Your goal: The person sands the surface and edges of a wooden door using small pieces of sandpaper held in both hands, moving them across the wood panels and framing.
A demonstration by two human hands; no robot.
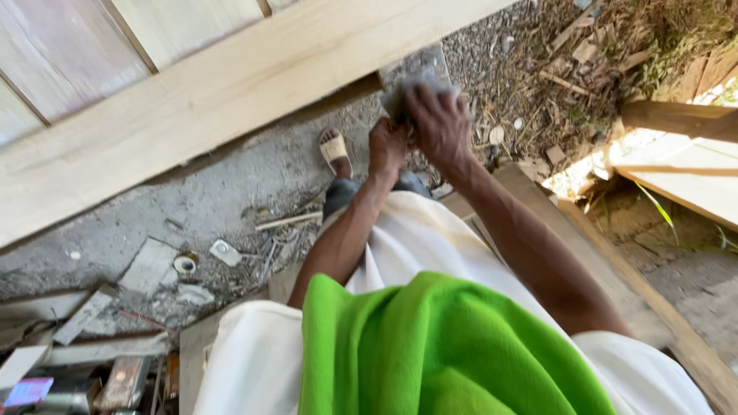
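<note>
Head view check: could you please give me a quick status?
Left hand and right hand together on crumpled grey sheet. Pale wooden plank just above. Nothing between.

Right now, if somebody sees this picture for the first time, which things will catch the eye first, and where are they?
First comes the bright green cloth at the bottom centre, lying over the white garment. Next, the pale wooden plank runs slanted across the upper left. Below its right end, the left hand and right hand meet on a blurred grey object, above gravel ground with a sandalled foot.
</note>
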